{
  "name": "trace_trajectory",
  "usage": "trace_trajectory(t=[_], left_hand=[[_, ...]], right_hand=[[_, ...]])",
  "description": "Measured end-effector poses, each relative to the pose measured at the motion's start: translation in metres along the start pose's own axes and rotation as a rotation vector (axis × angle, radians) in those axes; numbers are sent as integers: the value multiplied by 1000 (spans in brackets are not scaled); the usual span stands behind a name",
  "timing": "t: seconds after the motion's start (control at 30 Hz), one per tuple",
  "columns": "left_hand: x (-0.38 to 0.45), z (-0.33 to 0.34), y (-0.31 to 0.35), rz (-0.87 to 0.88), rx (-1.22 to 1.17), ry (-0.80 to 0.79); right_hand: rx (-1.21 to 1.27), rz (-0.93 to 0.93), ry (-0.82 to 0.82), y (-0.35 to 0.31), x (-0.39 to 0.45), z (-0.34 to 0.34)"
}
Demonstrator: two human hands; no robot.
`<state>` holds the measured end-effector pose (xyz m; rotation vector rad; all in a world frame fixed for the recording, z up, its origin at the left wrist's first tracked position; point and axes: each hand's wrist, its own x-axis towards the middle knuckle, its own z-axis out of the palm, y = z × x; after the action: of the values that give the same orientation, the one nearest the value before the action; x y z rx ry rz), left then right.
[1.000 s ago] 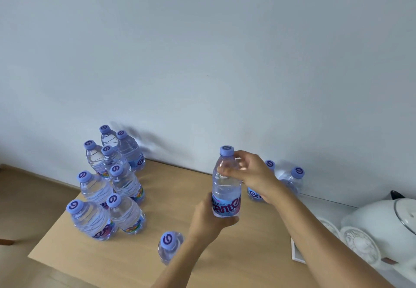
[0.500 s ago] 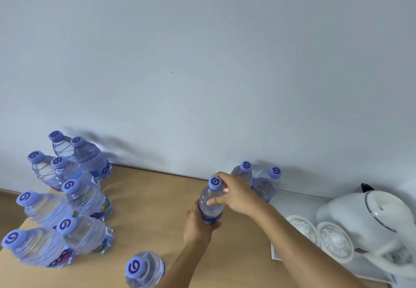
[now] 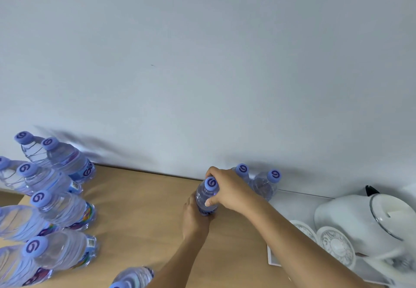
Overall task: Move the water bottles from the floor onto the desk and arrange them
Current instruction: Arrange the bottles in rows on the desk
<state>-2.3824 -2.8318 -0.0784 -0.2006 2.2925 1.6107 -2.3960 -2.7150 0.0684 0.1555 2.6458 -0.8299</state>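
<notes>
Both of my hands hold one clear water bottle (image 3: 206,197) with a purple cap, upright on the wooden desk (image 3: 144,209) near the wall. My right hand (image 3: 227,188) grips its neck and shoulder from the right. My left hand (image 3: 195,218) wraps its lower body from the near side. Two more bottles (image 3: 262,181) stand against the wall just right of it, partly hidden by my right hand. Several bottles (image 3: 54,206) stand clustered at the desk's left end. A lone bottle (image 3: 132,278) stands at the near edge.
A white kettle (image 3: 362,218) sits at the right on a white tray (image 3: 273,258) together with two round white patterned discs (image 3: 335,245). The pale wall (image 3: 202,62) runs along the desk's far side. Bare wood lies between the left cluster and the held bottle.
The held bottle has moved away from me and down, from the air onto the desk by the wall. The view has shifted closer and to the right.
</notes>
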Motion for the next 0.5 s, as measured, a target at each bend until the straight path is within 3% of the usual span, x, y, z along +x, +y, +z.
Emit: trace_trajectory(t=[0.27,0.5], left_hand=[[15,15,12,17,5,0],[32,20,17,-10,-16,-55]], right_hand=[[-374,-70,5,-13,18,-20],[-427,-99,84,-9,24,-20]])
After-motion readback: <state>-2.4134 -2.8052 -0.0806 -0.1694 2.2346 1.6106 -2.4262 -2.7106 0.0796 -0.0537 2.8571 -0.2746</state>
